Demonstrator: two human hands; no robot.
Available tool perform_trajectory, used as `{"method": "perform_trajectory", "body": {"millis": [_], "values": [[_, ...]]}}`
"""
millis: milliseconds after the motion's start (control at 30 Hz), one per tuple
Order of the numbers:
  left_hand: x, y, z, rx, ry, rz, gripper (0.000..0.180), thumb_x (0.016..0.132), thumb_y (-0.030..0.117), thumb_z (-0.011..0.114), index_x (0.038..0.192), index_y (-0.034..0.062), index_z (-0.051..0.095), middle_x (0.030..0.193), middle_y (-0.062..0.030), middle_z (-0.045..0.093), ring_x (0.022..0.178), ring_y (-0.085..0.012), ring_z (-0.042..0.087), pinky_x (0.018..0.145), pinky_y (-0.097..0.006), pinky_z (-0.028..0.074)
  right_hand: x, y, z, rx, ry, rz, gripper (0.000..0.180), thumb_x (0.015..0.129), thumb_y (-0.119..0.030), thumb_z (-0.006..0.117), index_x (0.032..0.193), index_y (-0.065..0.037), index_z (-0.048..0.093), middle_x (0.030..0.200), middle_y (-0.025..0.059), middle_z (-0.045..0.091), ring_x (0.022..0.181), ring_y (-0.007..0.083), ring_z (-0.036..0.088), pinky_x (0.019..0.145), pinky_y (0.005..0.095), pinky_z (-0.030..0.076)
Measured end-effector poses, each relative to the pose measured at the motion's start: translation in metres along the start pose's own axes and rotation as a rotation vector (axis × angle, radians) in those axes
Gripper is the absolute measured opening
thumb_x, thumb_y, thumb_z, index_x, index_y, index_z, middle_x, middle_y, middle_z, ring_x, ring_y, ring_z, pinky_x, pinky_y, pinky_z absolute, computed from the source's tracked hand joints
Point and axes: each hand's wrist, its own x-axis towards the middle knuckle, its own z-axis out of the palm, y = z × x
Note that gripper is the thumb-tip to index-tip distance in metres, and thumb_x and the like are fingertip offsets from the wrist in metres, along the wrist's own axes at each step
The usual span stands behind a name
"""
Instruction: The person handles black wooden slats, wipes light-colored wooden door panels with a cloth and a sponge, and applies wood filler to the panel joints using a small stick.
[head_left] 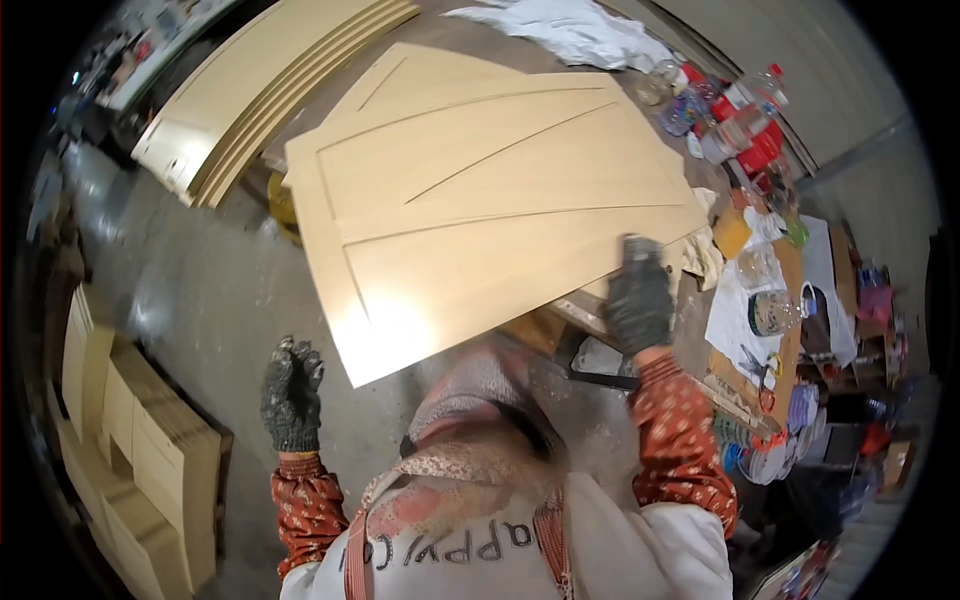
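A large cream panel (480, 180) with grooved lines lies at a slant on the table, over another cream panel (420, 65) whose corner shows behind it. My right hand (640, 300), in a dark grey work glove, rests flat at the panel's near right edge, fingers stretched away from me; it is slightly blurred. Off the panel's near left corner, my left hand (291, 395) is raised in a matching glove. Its fingers are loosely bent, and nothing shows in them.
Stacked cream panels (270, 90) stand at the far left, with more boards (140, 440) on the floor at left. Along the table's right side are plastic bottles (740, 120), a white cloth (570, 30), a clear jar (775, 312) and red-handled scissors (766, 385).
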Motion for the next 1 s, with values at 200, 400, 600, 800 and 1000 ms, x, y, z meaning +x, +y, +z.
{"method": "perform_trajectory", "body": {"millis": [200,400,600,800,1000], "values": [[0.003,0.014,0.084,0.459,-0.038,0.284,0.038,0.089,0.017,0.056,0.120,-0.0040,0.051,0.105,-0.0130,0.062,0.097,-0.0216,0.060,0.087,-0.034,0.047,-0.019,-0.143,-0.044,0.204,-0.168,0.336,0.031,0.081,-0.029,0.055,0.098,-0.003,0.057,0.088,0.0162,0.059,0.077,0.0266,0.062,0.065,0.0394,0.053],[0.013,0.017,0.114,0.758,-0.139,0.332,0.032,0.088,0.006,0.054,0.117,-0.0036,0.054,0.116,-0.0142,0.057,0.106,-0.0237,0.056,0.094,-0.035,0.044,0.023,0.059,0.020,0.013,0.172,0.149,0.042,0.083,-0.025,0.050,0.121,-0.006,0.050,0.112,0.0212,0.054,0.088,0.0328,0.054,0.072,0.0437,0.047],[0.048,0.009,0.123,0.946,-0.264,0.423,0.031,0.089,0.004,0.052,0.119,-0.0035,0.053,0.118,-0.0136,0.057,0.108,-0.0222,0.055,0.095,-0.033,0.044,-0.013,-0.026,-0.006,0.260,0.054,-0.342,0.044,0.086,-0.023,0.044,0.127,-0.009,0.046,0.131,0.0189,0.044,0.131,0.0274,0.032,0.105,0.0418,0.031],[0.074,-0.007,0.128,1.101,-0.298,0.487,0.032,0.088,0.002,0.055,0.119,-0.0026,0.053,0.120,-0.0121,0.057,0.110,-0.0212,0.055,0.096,-0.033,0.044,0.025,0.120,0.056,0.036,0.194,0.106,0.024,0.080,-0.021,0.053,0.099,-0.006,0.057,0.091,0.0132,0.057,0.078,0.0262,0.054,0.063,0.0405,0.045],[0.084,-0.024,0.119,1.878,-0.017,0.876,0.047,0.085,0.016,0.059,0.127,-0.0007,0.046,0.130,-0.0222,0.044,0.124,-0.0354,0.039,0.102,-0.040,0.034,0.015,0.059,0.062,0.789,0.113,0.037,0.033,0.085,-0.019,0.050,0.116,-0.009,0.053,0.116,0.0133,0.054,0.110,0.0262,0.049,0.097,0.0348,0.038]]}}
